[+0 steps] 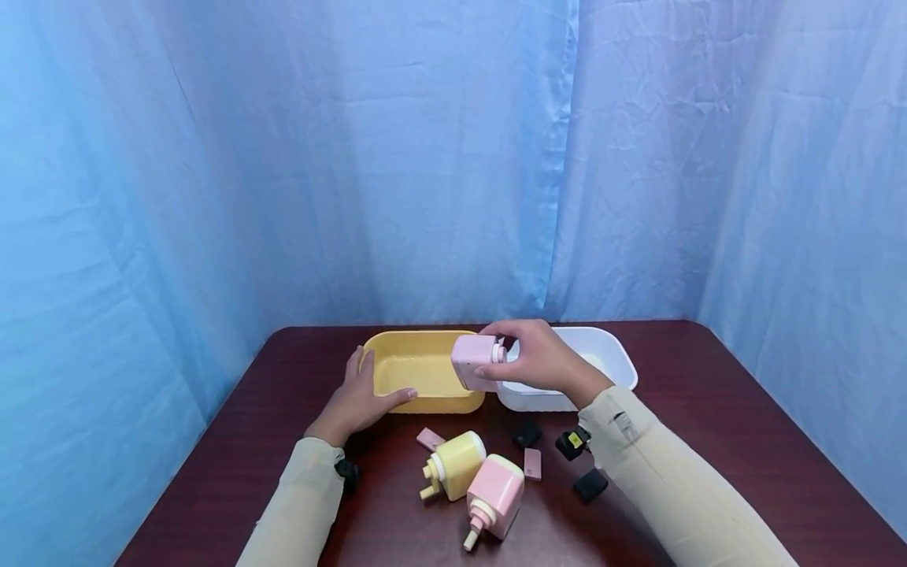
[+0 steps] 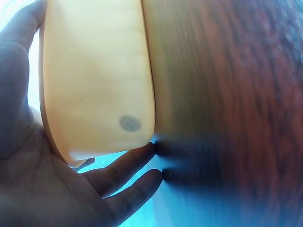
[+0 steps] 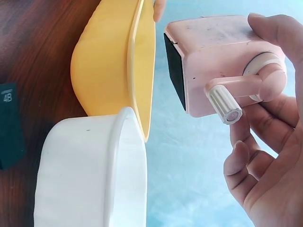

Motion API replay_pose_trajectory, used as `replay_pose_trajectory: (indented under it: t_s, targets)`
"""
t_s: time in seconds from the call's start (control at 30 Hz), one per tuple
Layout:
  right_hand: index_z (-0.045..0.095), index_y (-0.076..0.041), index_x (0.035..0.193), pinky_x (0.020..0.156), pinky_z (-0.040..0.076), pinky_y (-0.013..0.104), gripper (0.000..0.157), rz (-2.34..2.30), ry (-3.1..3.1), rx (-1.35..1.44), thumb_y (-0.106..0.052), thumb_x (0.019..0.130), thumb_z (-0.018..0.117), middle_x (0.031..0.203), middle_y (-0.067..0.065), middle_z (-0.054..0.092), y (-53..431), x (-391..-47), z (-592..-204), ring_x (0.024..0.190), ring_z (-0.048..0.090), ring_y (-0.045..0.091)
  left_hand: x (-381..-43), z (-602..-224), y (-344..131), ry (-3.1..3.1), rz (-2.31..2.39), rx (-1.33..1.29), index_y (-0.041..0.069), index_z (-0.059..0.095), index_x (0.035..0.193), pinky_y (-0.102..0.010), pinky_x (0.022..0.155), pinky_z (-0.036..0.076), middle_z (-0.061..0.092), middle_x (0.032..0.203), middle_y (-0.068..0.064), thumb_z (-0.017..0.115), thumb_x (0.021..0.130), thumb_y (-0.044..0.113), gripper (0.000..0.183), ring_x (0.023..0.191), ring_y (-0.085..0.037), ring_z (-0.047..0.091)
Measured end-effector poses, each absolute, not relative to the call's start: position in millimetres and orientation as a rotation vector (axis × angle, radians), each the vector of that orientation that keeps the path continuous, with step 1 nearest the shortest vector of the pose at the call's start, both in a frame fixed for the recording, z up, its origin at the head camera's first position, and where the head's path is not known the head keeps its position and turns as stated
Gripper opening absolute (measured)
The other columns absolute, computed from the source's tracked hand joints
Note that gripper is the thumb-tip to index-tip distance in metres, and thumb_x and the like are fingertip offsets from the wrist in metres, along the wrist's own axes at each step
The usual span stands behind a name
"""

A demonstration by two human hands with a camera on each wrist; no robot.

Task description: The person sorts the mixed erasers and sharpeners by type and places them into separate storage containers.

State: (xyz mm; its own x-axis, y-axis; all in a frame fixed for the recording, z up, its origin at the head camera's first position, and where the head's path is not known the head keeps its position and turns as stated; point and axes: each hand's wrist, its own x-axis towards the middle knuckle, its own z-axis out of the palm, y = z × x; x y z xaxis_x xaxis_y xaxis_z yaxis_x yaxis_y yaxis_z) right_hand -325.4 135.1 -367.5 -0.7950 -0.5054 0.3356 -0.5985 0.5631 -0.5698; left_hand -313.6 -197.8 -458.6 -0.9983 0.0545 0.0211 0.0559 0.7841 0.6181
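Observation:
My right hand [image 1: 527, 356] holds a pale pink crank pencil sharpener [image 3: 213, 61] up above the meeting ends of two plastic basins. Its crank and white knob point towards the palm side in the right wrist view. My left hand [image 1: 357, 400] grips the left end of the yellow basin [image 1: 425, 403], thumb along the near rim and fingers around the corner. In the left wrist view that basin's wall [image 2: 94, 85] lies between thumb and fingers. The white basin [image 1: 616, 358] stands to the right, partly hidden behind my right hand.
Nearer me on the dark red table lie a yellow crank sharpener [image 1: 460, 465] and a pink one [image 1: 498, 488]. Around them are small pink blocks [image 1: 533, 465] and black blocks [image 1: 590, 485], eraser-like; one reads 4B. Blue curtains [image 1: 453, 157] surround the table.

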Motion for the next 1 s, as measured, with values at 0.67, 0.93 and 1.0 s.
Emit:
replay_pose_trajectory:
  t_s: [0.67,0.93,1.0]
  targets:
    - [0.076,-0.023,0.114,0.073,0.055,0.034,0.043,1.031,-2.688,0.888,-0.045,0.080,0.088,0.094,-0.008,0.072,119,-345,-366,0.087,0.064,0.016,-313,-463,-195,-2.986,-0.773,-0.033,0.020,0.005,0.168,-0.065,0.108,0.044,0.004,0.174,-0.014,0.065,0.064,0.094,0.141,0.142,-0.047,0.046]
    - [0.076,-0.022,0.114,0.072,0.054,0.033,0.041,1.023,-2.708,0.881,-0.043,0.081,0.088,0.093,-0.006,0.072,110,-351,-369,0.086,0.064,0.017,-310,-463,-194,-3.019,-0.841,-0.055,0.018,-0.002,0.168,-0.060,0.105,0.049,-0.004,0.175,-0.011,0.065,0.067,0.092,0.142,0.141,-0.042,0.049]
    - [0.076,-0.022,0.113,0.072,0.054,0.034,0.039,1.026,-2.710,0.875,-0.042,0.081,0.088,0.092,-0.006,0.071,108,-352,-368,0.084,0.064,0.016,-310,-461,-193,-3.025,-0.831,-0.059,0.017,-0.001,0.168,-0.060,0.105,0.049,-0.004,0.175,-0.011,0.065,0.067,0.093,0.142,0.140,-0.043,0.050]
